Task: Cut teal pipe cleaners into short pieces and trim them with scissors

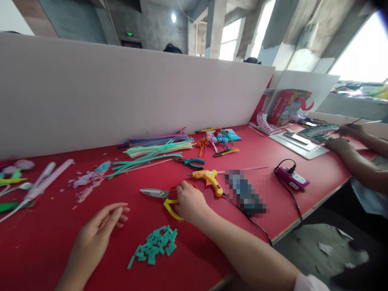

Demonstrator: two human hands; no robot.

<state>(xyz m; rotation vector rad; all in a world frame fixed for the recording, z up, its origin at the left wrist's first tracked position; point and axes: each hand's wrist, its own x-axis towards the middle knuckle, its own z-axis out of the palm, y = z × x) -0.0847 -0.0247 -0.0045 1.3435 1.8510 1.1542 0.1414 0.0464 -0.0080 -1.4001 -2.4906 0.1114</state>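
Left hand [98, 232] half-open, empty; right hand [191, 200] at scissors [155, 193], grip unclear, forearm [248, 250] over table edge [287, 230].

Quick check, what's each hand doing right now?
Left hand: partly open, fingers loosely curled, nothing visible in it.
Right hand: fingers curled at the handles of the scissors; whether closed on them cannot be told.

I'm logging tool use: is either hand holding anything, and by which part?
The right hand is on the scissors, at the handle end; whether it grips or only touches cannot be told. The left hand holds nothing visible.
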